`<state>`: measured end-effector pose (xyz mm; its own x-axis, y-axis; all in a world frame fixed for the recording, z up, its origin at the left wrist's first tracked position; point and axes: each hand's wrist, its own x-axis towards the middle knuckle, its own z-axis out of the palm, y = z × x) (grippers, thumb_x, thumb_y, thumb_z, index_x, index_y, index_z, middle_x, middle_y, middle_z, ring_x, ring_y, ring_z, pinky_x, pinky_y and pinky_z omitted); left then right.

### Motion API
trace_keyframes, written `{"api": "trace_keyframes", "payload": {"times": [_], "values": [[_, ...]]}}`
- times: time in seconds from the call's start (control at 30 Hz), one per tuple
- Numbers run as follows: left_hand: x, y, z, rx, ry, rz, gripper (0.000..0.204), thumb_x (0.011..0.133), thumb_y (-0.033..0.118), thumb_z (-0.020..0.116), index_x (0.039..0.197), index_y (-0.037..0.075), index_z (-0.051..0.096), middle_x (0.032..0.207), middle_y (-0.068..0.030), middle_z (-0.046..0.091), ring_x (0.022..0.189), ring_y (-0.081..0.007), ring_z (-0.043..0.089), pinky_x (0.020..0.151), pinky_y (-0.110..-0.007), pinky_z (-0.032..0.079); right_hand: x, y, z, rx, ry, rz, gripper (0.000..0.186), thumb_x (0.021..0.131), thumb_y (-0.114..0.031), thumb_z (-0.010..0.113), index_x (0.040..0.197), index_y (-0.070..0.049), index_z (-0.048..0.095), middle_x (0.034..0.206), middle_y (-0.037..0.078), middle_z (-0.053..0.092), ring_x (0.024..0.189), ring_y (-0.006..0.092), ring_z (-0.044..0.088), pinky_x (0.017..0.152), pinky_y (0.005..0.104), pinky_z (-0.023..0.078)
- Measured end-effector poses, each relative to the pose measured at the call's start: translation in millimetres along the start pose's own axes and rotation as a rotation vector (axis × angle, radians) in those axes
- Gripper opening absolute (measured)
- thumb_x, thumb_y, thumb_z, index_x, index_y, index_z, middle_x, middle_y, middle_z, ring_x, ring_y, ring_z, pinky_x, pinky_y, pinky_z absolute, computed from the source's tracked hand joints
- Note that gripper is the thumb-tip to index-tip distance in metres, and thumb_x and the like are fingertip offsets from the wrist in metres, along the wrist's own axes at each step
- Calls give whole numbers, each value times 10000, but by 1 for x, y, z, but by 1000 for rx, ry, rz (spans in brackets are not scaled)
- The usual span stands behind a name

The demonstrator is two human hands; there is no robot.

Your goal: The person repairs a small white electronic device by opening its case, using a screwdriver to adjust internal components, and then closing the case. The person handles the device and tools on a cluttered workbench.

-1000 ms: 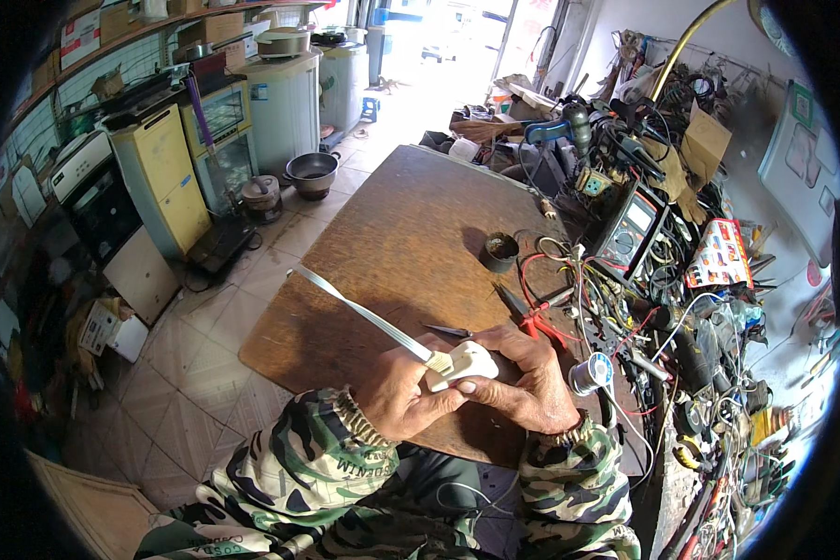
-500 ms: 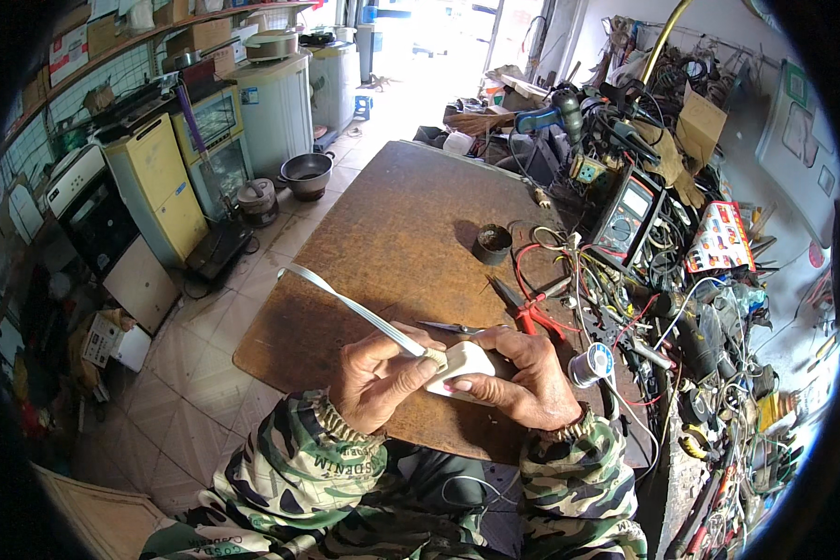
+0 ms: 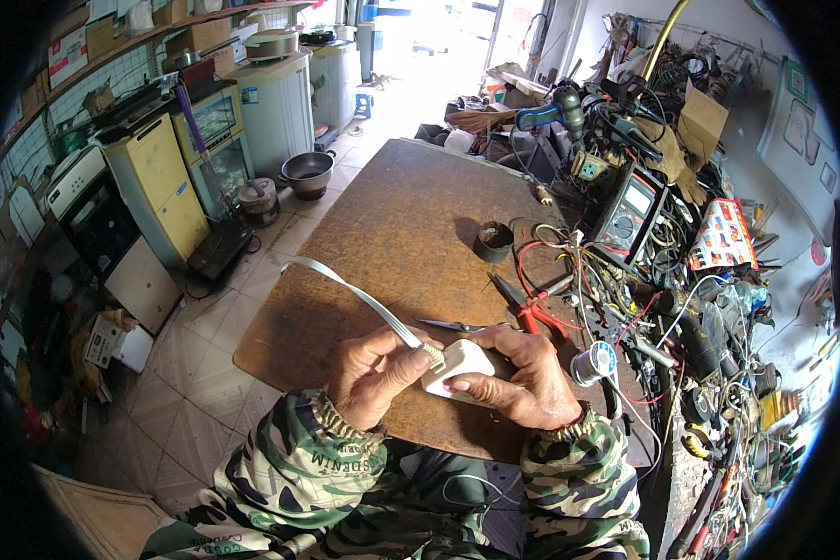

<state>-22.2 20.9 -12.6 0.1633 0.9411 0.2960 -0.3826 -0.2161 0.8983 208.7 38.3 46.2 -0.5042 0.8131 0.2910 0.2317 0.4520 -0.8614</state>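
My left hand [image 3: 373, 375] pinches the white cable [image 3: 350, 301] between thumb and fingers, near a ribbed sleeve [image 3: 433, 357] at its end. The cable's other end arcs up and away to the left over the table. In my right hand [image 3: 525, 375] is a rounded white plastic housing [image 3: 457, 369], gripped with the thumb along its near side. The sleeve sits right at the housing's left edge; whether it is joined to it I cannot tell. Just beyond my hands lie scissors [image 3: 448, 326], partly hidden, and red-handled pliers [image 3: 532, 313].
A worn brown table [image 3: 373, 215] lies under my hands. On it stand a small dark cup [image 3: 493, 242] and a solder spool [image 3: 594, 364]. Tangled wires and tools crowd the right side, with a multimeter [image 3: 630, 210] among them. Appliances and a black pot [image 3: 307, 175] stand on the left.
The cable bows more, its far end slightly higher. My left hand has turned a little, showing more of the ribbed sleeve, and the housing has tilted slightly in my right hand.
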Motion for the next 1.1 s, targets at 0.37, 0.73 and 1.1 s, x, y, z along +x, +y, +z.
{"api": "trace_keyframes", "payload": {"times": [0.37, 0.73, 1.1], "values": [[-1, 7, 6, 119, -95, 156, 299, 1003, 35, 724, 1278, -67, 667, 1262, -167, 680, 1151, -222, 692, 1017, -394, 570, -2, -1, -2, 9, 7, 19, 452, 936, -234, 865, 1245, 43, 686, 987, 111, 768, 895, 144, 699, 786, 317, 558], [2, 0, 13, 319, -115, 164, 322, 1001, 81, 752, 1262, -86, 665, 1137, -154, 742, 1047, -219, 766, 879, -344, 639, 0, 14, -5, 267, 2, 125, 468, 942, -236, 862, 1276, 38, 683, 1060, 75, 761, 965, 129, 693, 850, 303, 559], [3, 2, 15, 339, -104, 219, 308, 997, 81, 757, 1241, -86, 669, 1126, -154, 745, 1026, -209, 761, 872, -345, 636, 3, 9, -10, 270, -50, 151, 454, 984, -262, 818, 1314, 23, 693, 1076, 64, 751, 957, 124, 680, 806, 295, 547]]}}
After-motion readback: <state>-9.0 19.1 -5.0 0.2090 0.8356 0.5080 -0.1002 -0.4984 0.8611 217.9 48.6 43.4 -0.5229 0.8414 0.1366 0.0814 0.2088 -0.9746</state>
